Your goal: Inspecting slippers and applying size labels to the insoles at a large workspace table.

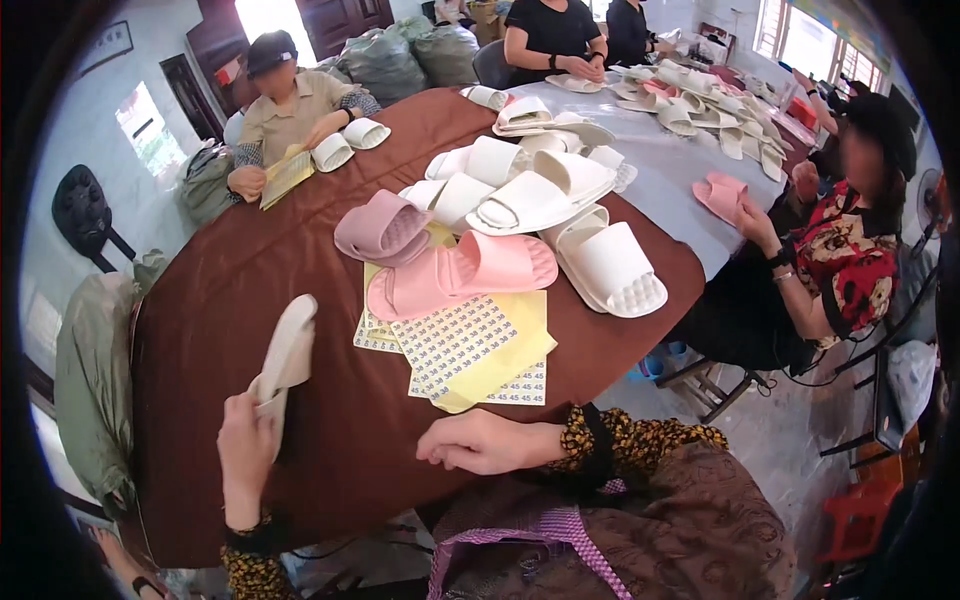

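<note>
My left hand (248, 440) grips a white slipper (288, 355) by one end, holding it up on edge above the left part of the brown-covered table. Near the table's front edge is my right hand (480, 441), its fingers curled together; whatever they may hold is too small or hidden to make out. Just beyond it lie overlapping sticker sheets (465, 345), white with rows of small printed marks and a yellow backing. A pink pair of slippers (460, 277) rests on their far edge, with a mauve slipper (382, 228) behind. White slippers (540, 195) are heaped farther back.
Across the brown cloth (230, 300), a person in a beige shirt (285, 115) handles a yellow sheet beside two white slippers. At right, another person holds a pink slipper (722, 195). More slippers (700, 105) cover a pale table. Stuffed sacks (95, 370) stand at left.
</note>
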`<state>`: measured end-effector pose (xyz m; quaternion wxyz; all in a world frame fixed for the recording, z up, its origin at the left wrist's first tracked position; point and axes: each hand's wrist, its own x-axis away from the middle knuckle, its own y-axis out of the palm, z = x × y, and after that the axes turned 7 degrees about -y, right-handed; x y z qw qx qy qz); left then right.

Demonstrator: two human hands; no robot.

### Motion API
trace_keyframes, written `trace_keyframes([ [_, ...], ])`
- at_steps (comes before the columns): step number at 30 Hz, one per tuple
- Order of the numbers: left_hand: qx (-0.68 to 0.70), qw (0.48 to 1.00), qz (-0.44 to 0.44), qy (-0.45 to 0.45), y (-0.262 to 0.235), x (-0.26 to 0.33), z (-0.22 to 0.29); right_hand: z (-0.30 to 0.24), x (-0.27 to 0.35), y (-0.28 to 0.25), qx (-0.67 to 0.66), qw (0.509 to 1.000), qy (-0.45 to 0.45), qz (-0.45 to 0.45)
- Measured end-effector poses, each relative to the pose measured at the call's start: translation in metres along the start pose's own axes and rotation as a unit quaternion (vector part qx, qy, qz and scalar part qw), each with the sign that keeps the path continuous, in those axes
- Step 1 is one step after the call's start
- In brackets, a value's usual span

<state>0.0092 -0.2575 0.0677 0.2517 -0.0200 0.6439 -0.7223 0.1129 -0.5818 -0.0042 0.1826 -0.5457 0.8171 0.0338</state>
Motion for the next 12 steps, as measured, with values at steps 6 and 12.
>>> trace_keyframes([
  [6,-0.002,0.995,-0.010,0.097,0.008,0.007,0.088,-0.057,0.028,-0.050,0.219,0.965,-0.143,-0.015],
  [12,-0.013,0.969,-0.063,0.240,0.003,-0.002,0.159,-0.079,0.069,-0.135,0.649,0.758,-0.035,0.049],
])
